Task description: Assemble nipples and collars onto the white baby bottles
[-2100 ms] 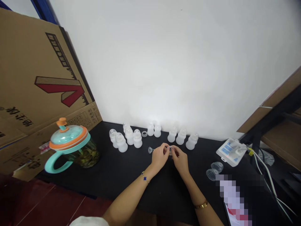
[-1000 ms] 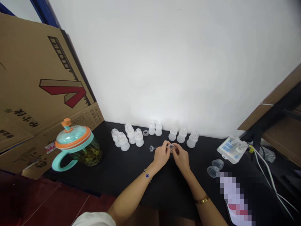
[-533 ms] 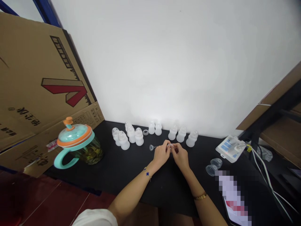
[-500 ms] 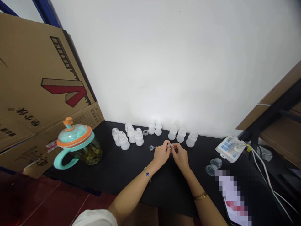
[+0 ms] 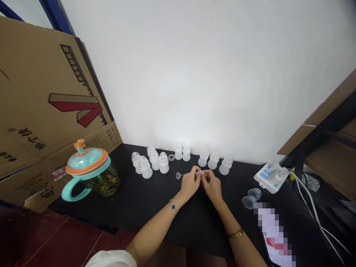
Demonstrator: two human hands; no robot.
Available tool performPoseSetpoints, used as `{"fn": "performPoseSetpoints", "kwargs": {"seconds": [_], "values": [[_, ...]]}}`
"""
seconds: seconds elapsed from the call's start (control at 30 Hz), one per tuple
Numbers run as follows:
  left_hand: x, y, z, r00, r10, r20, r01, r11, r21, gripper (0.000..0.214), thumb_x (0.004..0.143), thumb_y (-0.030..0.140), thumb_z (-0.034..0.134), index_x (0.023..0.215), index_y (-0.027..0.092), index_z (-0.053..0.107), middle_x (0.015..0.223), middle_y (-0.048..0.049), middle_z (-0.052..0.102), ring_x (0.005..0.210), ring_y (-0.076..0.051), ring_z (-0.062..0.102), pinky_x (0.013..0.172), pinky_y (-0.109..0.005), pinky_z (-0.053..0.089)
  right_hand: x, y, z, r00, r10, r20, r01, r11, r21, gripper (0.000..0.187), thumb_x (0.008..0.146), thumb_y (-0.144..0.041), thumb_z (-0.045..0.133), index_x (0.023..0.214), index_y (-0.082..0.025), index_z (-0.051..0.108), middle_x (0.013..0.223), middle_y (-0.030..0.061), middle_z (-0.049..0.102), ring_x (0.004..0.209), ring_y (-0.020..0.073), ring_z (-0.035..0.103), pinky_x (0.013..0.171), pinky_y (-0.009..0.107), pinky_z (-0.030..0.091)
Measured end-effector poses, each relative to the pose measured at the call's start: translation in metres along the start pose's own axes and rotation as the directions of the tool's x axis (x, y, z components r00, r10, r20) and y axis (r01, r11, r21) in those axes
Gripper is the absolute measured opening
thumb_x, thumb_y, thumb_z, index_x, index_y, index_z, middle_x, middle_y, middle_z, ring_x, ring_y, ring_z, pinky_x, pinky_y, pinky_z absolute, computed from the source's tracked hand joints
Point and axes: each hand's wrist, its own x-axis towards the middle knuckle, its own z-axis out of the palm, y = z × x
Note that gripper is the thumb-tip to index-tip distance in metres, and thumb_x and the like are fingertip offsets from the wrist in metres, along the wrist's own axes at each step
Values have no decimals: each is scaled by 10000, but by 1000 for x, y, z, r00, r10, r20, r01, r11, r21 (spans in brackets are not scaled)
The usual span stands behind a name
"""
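Both my left hand [image 5: 190, 182] and my right hand [image 5: 213, 184] are closed at the fingertips on a small whitish bottle collar ring [image 5: 200, 172], held between them just above the black table. My fingers hide part of the ring, and whether a nipple sits in it I cannot tell. A clear bottle nipple [image 5: 178, 175] lies on its side left of my left hand. Behind it is another collar ring [image 5: 171, 158], flat on the table. White baby bottles stand along the wall, among them a capped bottle [image 5: 226, 165] beyond my right hand.
A teal-lidded pitcher [image 5: 94, 170] stands on the left of the black table [image 5: 155, 200], beside a large cardboard box [image 5: 36, 74]. To the right are clear bottle caps [image 5: 249, 202], a phone [image 5: 278, 244], and a white power box [image 5: 272, 176] with cables.
My fingers have shifted slightly around the ring, which now sits flatter between them. The whole view has moved a little; the bottles stand as before.
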Motion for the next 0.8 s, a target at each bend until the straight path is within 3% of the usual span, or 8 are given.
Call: {"fn": "performPoseSetpoints", "kwargs": {"seconds": [0.17, 0.4, 0.8], "values": [[0, 3, -1, 999, -32, 11, 31, 999, 26, 178, 963, 317, 458, 1096, 265, 563, 742, 28, 669, 693, -186, 671, 642, -257, 435, 0, 0, 0, 1000, -13, -5, 13, 1000, 8, 186, 933, -387, 498, 959, -246, 617, 906, 32, 767, 817, 205, 729, 715, 283, 510], [-1, 5, -5, 999, -40, 13, 40, 999, 37, 227, 971, 304, 436, 1145, 277, 579, 842, 8, 712, 775, -192, 691, 712, -266, 472, 0, -2, 0, 999, -15, 32, 15, 1000, -21, 259, 906, -434, 529, 1071, -247, 599, 910, 32, 757, 794, 209, 720, 635, 275, 491], [-1, 7, -8, 997, -63, 35, 58, 991, 118, 284, 1004, 356, 393, 1178, 278, 604, 939, -26, 754, 828, -210, 706, 736, -277, 474, -1, -3, 2, 1000, 21, 23, -21, 999, -29, 271, 913, -431, 514, 1089, -251, 615, 902, 34, 770, 824, 222, 733, 676, 285, 505]]}}
